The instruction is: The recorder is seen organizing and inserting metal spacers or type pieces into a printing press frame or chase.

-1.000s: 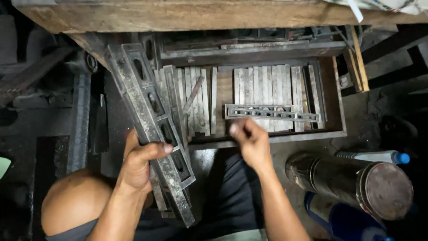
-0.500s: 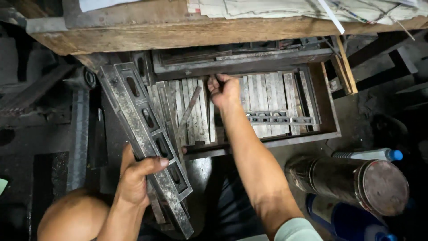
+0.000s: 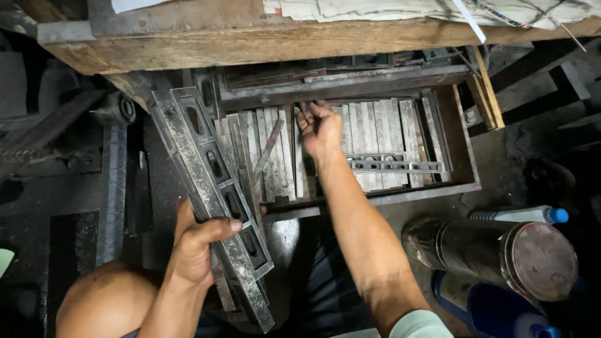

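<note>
Head view: the left hand (image 3: 197,241) gripped a stack of long slotted metal bars (image 3: 213,188), tilted against the front of an open drawer (image 3: 463,156). The right hand (image 3: 320,128) reached deep into the drawer, fingers on flat metal strips (image 3: 375,125) lying side by side. A rusty metal cylinder (image 3: 494,253) lay to the right.

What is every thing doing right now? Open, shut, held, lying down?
Shallow wooden drawer: pulled open.
Long grey slotted metal bars: gripped by left hand, tilted.
Right hand: reaching into drawer, touching flat strips.
Small slotted bar: lying across strips.
Rusty metal cylinder: on its side.
</note>
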